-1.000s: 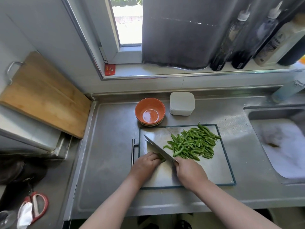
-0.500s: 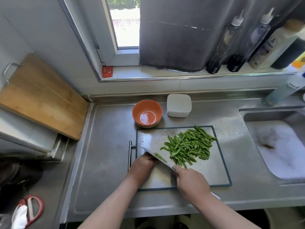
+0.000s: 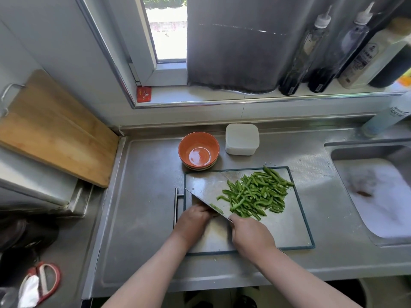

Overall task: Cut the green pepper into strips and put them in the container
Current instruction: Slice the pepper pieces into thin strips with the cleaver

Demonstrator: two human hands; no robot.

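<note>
The right hand (image 3: 251, 232) clamped the knife (image 3: 204, 200) over the board (image 3: 289, 230). The left hand (image 3: 195, 215) curled beside the blade, probably steadying pepper I couldn't see. Cut strips (image 3: 255, 194) were heaped clear on the board's far side.

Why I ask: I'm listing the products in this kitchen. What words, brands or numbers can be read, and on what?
"home": on the pale blue bottle at the right edge, behind the sink; the small line above it is unreadable.
White bottle on the sill: label print too blurred to read.
Red sticker at the window corner: marks too small to read.
Two dark bottles on the sill: labels too small to read.
</note>
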